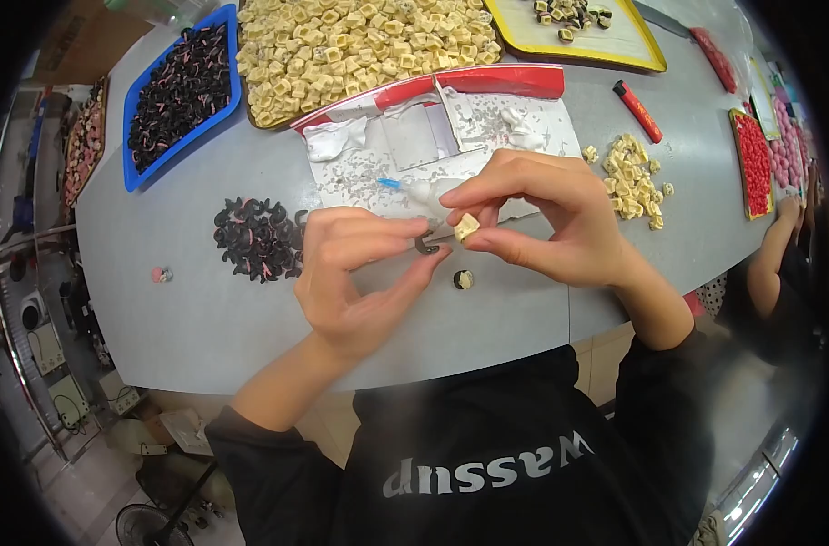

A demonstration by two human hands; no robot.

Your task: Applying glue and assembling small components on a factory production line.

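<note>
Between thumb and forefinger, my left hand [355, 273] pinches a small dark curved piece [426, 242]. Close to its right, my right hand [556, 214] holds a small cream-coloured block-shaped piece [466, 227] in its fingertips; the two pieces are slightly apart. A white bottle with a blue tip [421, 188] lies behind the right fingers, partly hidden by them. Below the hands, a joined black-and-cream piece [464, 279] rests on the table. Loose dark curved pieces [258, 238] lie heaped left of my left hand, and a pile of cream pieces [635, 182] lies beyond my right wrist.
An opened white-and-red carton [392, 150] with crumbs and white wads lies ahead. Behind it stands a tray heaped with cream pieces [369, 55], between a blue tray [129, 127] and a yellow tray [615, 59]. A red lighter [639, 113] lies right; another person's arm [765, 259] shows far right.
</note>
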